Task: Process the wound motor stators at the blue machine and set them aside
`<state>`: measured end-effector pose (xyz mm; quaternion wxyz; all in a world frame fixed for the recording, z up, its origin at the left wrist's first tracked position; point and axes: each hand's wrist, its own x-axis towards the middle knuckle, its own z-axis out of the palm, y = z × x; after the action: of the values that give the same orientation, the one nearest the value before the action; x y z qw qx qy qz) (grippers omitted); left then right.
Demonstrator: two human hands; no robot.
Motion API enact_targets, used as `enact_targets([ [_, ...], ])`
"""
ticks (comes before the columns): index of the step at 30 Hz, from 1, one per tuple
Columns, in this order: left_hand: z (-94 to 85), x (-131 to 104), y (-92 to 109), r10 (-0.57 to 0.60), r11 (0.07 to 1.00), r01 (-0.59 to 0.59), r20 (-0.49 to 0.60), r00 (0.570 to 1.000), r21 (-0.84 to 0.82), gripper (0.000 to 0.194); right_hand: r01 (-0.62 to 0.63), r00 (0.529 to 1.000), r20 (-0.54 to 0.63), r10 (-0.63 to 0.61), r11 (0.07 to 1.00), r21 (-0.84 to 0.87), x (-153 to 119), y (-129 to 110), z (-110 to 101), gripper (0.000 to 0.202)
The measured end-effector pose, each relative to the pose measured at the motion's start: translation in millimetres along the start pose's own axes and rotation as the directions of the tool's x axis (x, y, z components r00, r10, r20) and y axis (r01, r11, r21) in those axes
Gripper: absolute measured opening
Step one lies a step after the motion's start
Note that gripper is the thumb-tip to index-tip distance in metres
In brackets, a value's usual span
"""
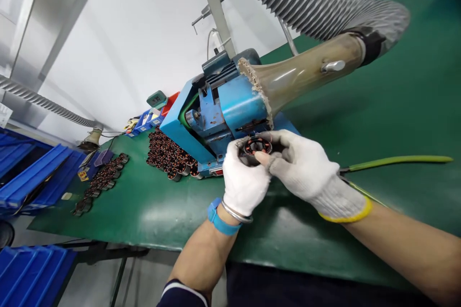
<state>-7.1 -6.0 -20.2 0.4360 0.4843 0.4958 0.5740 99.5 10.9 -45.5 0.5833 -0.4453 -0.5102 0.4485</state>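
Observation:
A round ring-shaped part with copper windings is held between my two gloved hands, at the front of a blue machine. My left hand wraps round its left and lower side. My right hand grips its right edge; a bare fingertip shows at the glove's opening and rests on the part. Above the hands, the machine's opening has a dark, rough edge. A wide translucent duct joins the machine's right side.
Many similar wound parts lie left of the machine, with another row farther left. Green-handled pliers lie at right on the green table. Blue bins stand at far left. A grey hose arches overhead.

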Motion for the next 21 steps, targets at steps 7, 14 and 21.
enact_targets([
  [7, 1.1, 9, -1, 0.021, 1.0, -0.021, -0.004, 1.0, -0.019, 0.052, 0.0, 0.999, -0.043, -0.002, 0.999, -0.048, 6, -2, 3, 0.039],
  [14, -19.7, -24, -19, 0.155, 0.984, -0.155, 0.013, 0.988, 0.089, 0.061, 0.466, 0.884, 0.106, -0.455, 0.873, -0.141, -18, 7, -12, 0.031],
  [21, -24.1, -26, -20, 0.198, 0.968, -0.209, 0.091, 0.976, 0.137, 0.053, 0.296, 0.953, -0.025, -0.303, 0.942, -0.159, -2, -4, -23, 0.015],
])
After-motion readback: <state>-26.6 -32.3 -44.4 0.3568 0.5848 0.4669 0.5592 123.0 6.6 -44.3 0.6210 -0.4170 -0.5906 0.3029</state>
